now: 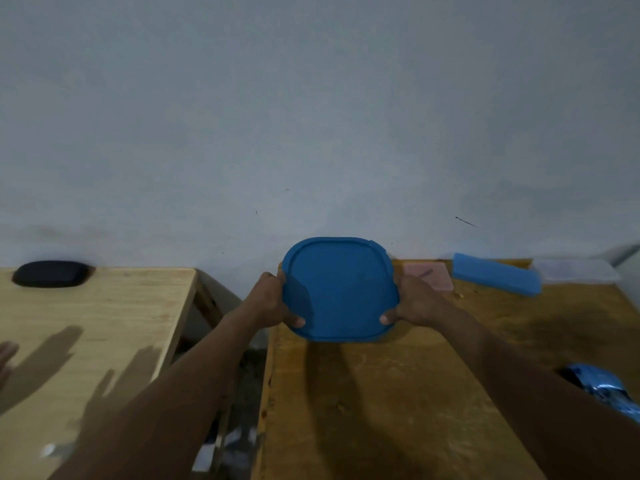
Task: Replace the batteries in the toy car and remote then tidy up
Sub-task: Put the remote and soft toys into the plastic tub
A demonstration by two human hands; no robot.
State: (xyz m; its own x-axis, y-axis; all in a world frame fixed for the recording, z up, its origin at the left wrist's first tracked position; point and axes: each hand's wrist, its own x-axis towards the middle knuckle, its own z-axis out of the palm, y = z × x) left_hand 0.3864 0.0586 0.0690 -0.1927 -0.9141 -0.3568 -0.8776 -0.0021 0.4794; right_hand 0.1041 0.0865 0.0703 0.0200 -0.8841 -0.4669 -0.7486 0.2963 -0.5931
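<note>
A blue, rounded-square lidded container (339,289) is held over the far part of the darker wooden table (398,393), close to the wall. My left hand (270,301) grips its left side, thumb on the lid. Gripping the right side the same way is my right hand (414,301). What the container holds is hidden by the lid. A shiny blue toy car (602,388) shows partly at the table's right edge. No remote or batteries are visible.
A blue rectangular block (497,273), a pinkish flat box (429,277) and a clear container (575,270) lie along the back of the table. A lighter wooden table (86,341) with a black pouch (50,273) stands left, across a gap. Another person's fingers (7,358) show at the far left.
</note>
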